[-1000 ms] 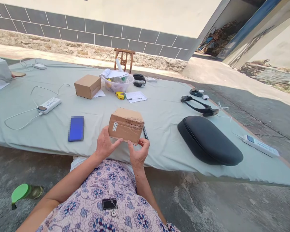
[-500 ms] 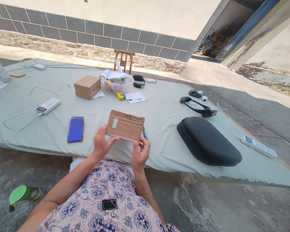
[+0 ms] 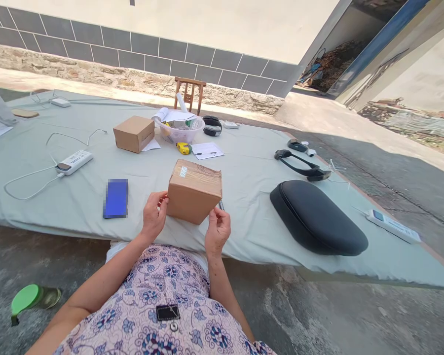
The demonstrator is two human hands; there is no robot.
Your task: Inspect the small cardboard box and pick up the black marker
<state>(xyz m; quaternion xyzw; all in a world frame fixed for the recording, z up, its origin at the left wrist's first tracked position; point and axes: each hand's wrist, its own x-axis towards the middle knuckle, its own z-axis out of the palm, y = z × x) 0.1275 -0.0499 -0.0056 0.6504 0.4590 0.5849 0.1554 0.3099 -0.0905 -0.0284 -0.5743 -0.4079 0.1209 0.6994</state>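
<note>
Between my two hands is a brown cardboard box (image 3: pixel 192 197), tilted so that its front side and its taped top both show. A small patterned sticker (image 3: pixel 183 171) is on the top face. My left hand (image 3: pixel 155 215) grips the box's left edge, its fingers curled at the side. At the lower right corner, my right hand (image 3: pixel 217 230) pinches the box with thumb and fingers. A dark pen (image 3: pixel 221 205) lies on the cloth, partly hidden behind the box. Left of my left hand lies a phone with a blurred blue screen (image 3: pixel 116 198).
A second cardboard box (image 3: pixel 133 134), a plastic basket (image 3: pixel 181 130) and a yellow tape measure (image 3: pixel 184 148) stand farther back. To the right are a black case (image 3: pixel 318 217) and a black headset (image 3: pixel 301 165). A power strip (image 3: pixel 74 162) with cables lies left.
The box has tipped in my hands: its top has turned away and its front side now faces me. Both hands have shifted their hold slightly at its edges.
</note>
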